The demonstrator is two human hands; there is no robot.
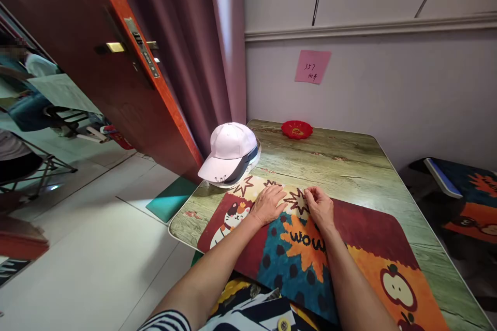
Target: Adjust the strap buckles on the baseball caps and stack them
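Observation:
A colourful printed mat [264,248] with a cat, "WOW" lettering and apples lies on the wood-patterned table [349,158]. My left hand [268,204] rests palm down near the mat's far edge, fingers stretched out, between the cat's picture and a starburst outline. To its right, my right hand [320,207] has its fingers curled and pinched together over the same edge strip. Whatever is between those fingertips, if anything, is too small to tell. A white and dark cap [233,142] sits at the table's left edge, beyond my left hand.
A red scalloped dish [297,129] stands near the table's far edge. Above it a pink note [312,66] is stuck to the wall. At left are an open brown door [116,88] and a purple curtain [186,36]. People sit beyond the doorway.

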